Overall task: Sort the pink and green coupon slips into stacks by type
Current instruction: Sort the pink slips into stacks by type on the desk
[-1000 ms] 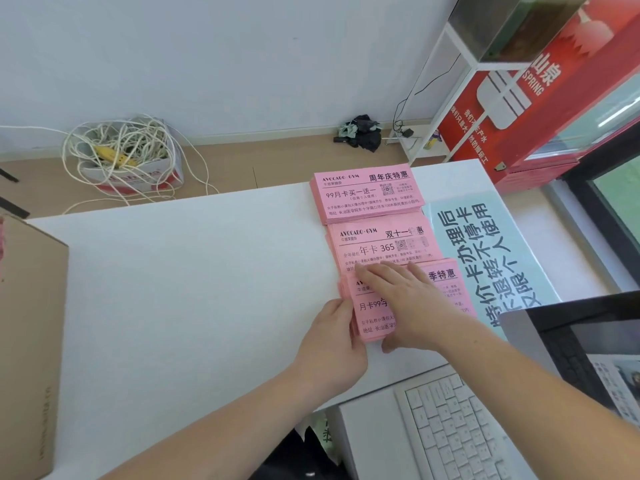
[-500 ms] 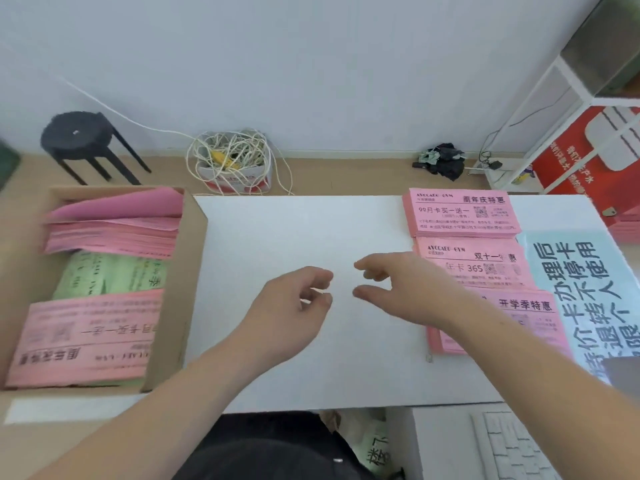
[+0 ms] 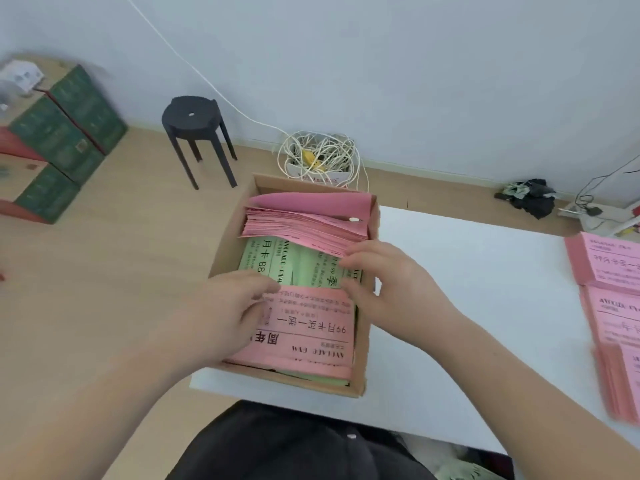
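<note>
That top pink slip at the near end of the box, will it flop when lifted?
Likely floppy: the pink slip is thin paper, and the far pink sheets already curl. Probably very light. May slide on the uneven slips beneath.

Your left hand [image 3: 221, 317] covers the left end of the near pink slip [image 3: 311, 327]; green slips [image 3: 263, 261] lie half under pink ones. Your sorted pink stacks [image 3: 609, 268] blur and run off the right edge.

Pink slips [image 3: 308, 327], green slips [image 3: 266, 261], black print; brown box [image 3: 362, 368]; white table [image 3: 467, 289]
</note>
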Tool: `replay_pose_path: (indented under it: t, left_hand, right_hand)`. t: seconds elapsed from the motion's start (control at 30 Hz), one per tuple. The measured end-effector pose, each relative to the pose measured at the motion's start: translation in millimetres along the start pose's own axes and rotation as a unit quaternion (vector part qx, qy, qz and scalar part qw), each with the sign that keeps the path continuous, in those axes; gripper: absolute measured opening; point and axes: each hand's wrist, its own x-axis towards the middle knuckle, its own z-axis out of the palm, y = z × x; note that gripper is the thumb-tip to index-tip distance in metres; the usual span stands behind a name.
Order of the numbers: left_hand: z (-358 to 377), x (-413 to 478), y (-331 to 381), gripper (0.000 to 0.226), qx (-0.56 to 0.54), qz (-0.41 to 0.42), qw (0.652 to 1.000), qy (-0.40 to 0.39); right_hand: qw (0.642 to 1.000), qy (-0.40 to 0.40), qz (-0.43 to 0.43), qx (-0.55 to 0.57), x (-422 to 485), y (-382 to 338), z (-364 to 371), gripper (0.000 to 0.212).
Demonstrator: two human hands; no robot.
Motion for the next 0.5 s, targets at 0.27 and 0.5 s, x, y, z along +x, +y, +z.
replay_pose_path:
  t: [0.27, 0.5]
  left_hand:
    - [-1.4, 26.4, -29.3, 0.052, 0.078, 0.092, 0.985, -0.126]
    - [-12.7, 23.6, -34.3, 0.043, -0.027, 0.132, 0.984, -0.114]
  right_hand:
    - [0.981, -0.069, 0.000, -0.180, 7.0, -22.3, 54.9, 0.026]
    - [0.992, -0.078, 0.047, -0.083, 9.1, -32.5, 46.0, 0.048]
